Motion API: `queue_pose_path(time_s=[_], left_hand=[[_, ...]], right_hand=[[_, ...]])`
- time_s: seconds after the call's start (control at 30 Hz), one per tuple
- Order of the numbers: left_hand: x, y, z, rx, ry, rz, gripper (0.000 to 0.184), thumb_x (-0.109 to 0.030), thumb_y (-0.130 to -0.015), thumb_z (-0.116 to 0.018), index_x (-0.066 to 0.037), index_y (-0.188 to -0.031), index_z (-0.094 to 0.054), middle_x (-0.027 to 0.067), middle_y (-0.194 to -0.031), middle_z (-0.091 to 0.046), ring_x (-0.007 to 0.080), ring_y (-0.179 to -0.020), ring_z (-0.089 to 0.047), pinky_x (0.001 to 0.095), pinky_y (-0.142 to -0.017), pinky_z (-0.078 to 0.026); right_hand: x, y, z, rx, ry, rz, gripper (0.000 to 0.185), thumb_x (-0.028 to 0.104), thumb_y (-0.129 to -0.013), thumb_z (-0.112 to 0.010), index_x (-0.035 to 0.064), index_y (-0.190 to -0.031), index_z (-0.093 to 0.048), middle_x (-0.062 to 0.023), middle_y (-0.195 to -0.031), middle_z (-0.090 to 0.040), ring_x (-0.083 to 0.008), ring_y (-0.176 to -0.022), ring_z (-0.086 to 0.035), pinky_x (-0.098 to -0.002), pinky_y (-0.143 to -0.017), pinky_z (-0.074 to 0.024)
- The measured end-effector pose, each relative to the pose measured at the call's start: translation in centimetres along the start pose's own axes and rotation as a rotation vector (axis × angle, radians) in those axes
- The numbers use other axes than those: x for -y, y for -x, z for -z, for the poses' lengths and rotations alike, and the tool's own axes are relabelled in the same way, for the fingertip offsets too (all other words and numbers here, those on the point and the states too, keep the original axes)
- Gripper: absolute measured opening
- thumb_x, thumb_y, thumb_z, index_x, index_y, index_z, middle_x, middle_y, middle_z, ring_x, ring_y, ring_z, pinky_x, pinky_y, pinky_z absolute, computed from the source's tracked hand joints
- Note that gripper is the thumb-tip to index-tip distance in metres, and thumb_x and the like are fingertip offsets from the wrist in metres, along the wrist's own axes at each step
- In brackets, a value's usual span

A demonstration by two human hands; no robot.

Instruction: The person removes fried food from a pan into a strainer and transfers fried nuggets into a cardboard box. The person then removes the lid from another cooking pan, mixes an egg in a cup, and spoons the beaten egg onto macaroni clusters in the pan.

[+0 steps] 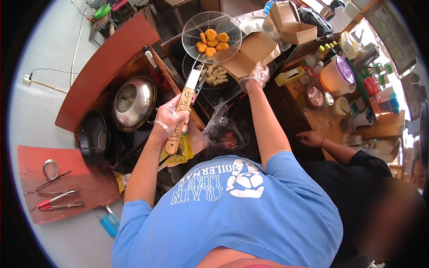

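Cooking station with golden nuggets (212, 41) held up in a basket

Grey floor (76, 241) shows at the left of our station, and a wooden counter (324, 121) crowded with jars runs along the right. Our left grip (172, 114), in a clear plastic glove, is curled firmly round the wooden handle of a wire skimmer (190, 35). We have the golden nuggets bunched in its round basket, which overlaps in view both the kraft takeaway box (250, 51) and the pan (199, 94) of pale pieces (215, 75). We cannot tell how high it is above either.

Our right grip (258, 76), gloved too, has its fingers bent on the near edge of that box, which stands with its flaps spread. Beyond it we see a second kraft box (297, 32).

To our left sit a domed metal lid (134, 100) and a black wok (93, 136); farther out, red-handled tongs (58, 199) lie on a red panel (96, 190). On our right, a co-worker's hand (309, 139) is at the counter's edge, near a tub with a purple lid (343, 69).
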State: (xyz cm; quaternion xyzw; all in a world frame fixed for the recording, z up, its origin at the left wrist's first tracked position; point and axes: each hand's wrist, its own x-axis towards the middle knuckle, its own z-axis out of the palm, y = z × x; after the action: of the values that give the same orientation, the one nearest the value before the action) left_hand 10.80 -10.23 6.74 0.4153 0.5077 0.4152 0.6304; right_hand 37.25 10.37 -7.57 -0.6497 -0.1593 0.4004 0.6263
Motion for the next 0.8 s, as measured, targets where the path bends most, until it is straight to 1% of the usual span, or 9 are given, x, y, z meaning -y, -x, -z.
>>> queue_pose_path(time_s=[0.13, 0.23, 0.27, 0.37, 0.5, 0.67, 0.7, 0.73, 0.8], left_hand=[[-0.5, 0.6, 0.2, 0.017, -0.050, -0.019, 0.070, 0.005, -0.085, -0.062, -0.003, -0.151, -0.041, 0.0088, -0.099, -0.062, 0.0112, -0.065, -0.058, 0.0243, -0.049, -0.050], [-0.2, 0.8, 1.6, 0.036, -0.110, -0.035, 0.072, 0.006, -0.085, -0.063, -0.004, -0.152, -0.040, 0.0094, -0.098, -0.063, 0.0115, -0.065, -0.058, 0.0240, -0.049, -0.049], [0.0, 0.8, 2.1, 0.037, -0.151, -0.041, 0.073, 0.006, -0.084, -0.063, -0.004, -0.152, -0.039, 0.0096, -0.098, -0.063, 0.0115, -0.065, -0.058, 0.0237, -0.050, -0.049], [0.0, 0.6, 3.7, 0.052, -0.254, -0.021, 0.073, 0.004, -0.084, -0.063, -0.004, -0.152, -0.039, 0.0104, -0.101, -0.064, 0.0106, -0.064, -0.058, 0.0235, -0.050, -0.049], [-0.3, 0.6, 4.8, 0.073, -0.370, -0.039, 0.072, 0.003, -0.084, -0.062, -0.004, -0.152, -0.039, 0.0114, -0.105, -0.065, 0.0095, -0.064, -0.058, 0.0232, -0.052, -0.049], [-1.2, 1.0, 5.0, 0.067, -0.493, -0.045, 0.072, 0.003, -0.084, -0.060, -0.005, -0.153, -0.039, 0.0115, -0.106, -0.066, 0.0069, -0.061, -0.054, 0.0223, -0.053, -0.048], [-1.4, 1.1, 5.3, 0.071, -0.562, -0.037, 0.070, 0.005, -0.082, -0.059, 0.000, -0.150, -0.042, 0.0091, -0.117, -0.067, 0.0093, -0.074, -0.063, 0.0236, -0.064, -0.052], [-0.9, 0.8, 5.6, 0.078, -0.561, -0.040, 0.070, 0.005, -0.082, -0.059, 0.000, -0.150, -0.042, 0.0091, -0.117, -0.067, 0.0093, -0.074, -0.063, 0.0236, -0.064, -0.052], [0.3, 0.5, 5.7, 0.052, -0.719, -0.370, 0.068, 0.006, -0.081, -0.059, 0.003, -0.148, -0.044, 0.0140, -0.131, -0.063, 0.0141, -0.105, -0.065, 0.0261, -0.088, -0.053]], right_hand=[[-2.2, -4.1, 0.1, 0.067, -0.017, 0.023, 0.036, 0.028, -0.098, -0.060, -0.0050, -0.113, -0.062, -0.0136, -0.100, -0.068, -0.0231, -0.089, -0.063, -0.0372, -0.081, -0.0496], [-3.2, -7.2, 0.8, 0.361, -0.252, -0.144, 0.043, 0.036, -0.098, -0.056, -0.0019, -0.117, -0.063, -0.0138, -0.109, -0.069, -0.0260, -0.096, -0.065, -0.0405, -0.083, -0.0510], [-2.5, -7.1, 1.0, 0.350, -0.253, -0.146, 0.043, 0.036, -0.098, -0.056, -0.0019, -0.117, -0.063, -0.0138, -0.109, -0.069, -0.0260, -0.096, -0.065, -0.0405, -0.083, -0.0510], [-2.0, -9.1, 0.9, 0.546, -0.305, -0.342, 0.039, 0.034, -0.097, -0.059, 0.0005, -0.117, -0.063, -0.0136, -0.114, -0.068, -0.0295, -0.095, -0.066, -0.0471, -0.081, -0.0546], [0.0, -8.6, 1.1, 0.632, -0.383, -0.448, 0.037, 0.032, -0.098, -0.059, 0.0022, -0.120, -0.060, -0.0135, -0.116, -0.068, -0.0318, -0.100, -0.067, -0.0489, -0.087, -0.0561], [1.1, -7.0, 2.6, 0.620, -0.411, -0.390, 0.034, 0.028, -0.099, -0.058, 0.0021, -0.122, -0.060, -0.0143, -0.117, -0.068, -0.0320, -0.102, -0.067, -0.0494, -0.088, -0.0564], [1.2, -6.7, 2.8, 0.601, -0.411, -0.404, 0.034, 0.028, -0.099, -0.058, 0.0024, -0.121, -0.060, -0.0144, -0.117, -0.068, -0.0321, -0.102, -0.067, -0.0495, -0.089, -0.0561], [1.5, -6.6, 3.0, 0.585, -0.412, -0.412, 0.034, 0.028, -0.099, -0.059, 0.0027, -0.121, -0.060, -0.0145, -0.117, -0.068, -0.0322, -0.102, -0.067, -0.0496, -0.091, -0.0558], [3.2, -4.3, 4.2, 0.540, -0.429, -0.386, 0.033, 0.028, -0.099, -0.059, 0.0031, -0.121, -0.060, -0.0144, -0.117, -0.067, -0.0322, -0.103, -0.066, -0.0501, -0.091, -0.0554]])
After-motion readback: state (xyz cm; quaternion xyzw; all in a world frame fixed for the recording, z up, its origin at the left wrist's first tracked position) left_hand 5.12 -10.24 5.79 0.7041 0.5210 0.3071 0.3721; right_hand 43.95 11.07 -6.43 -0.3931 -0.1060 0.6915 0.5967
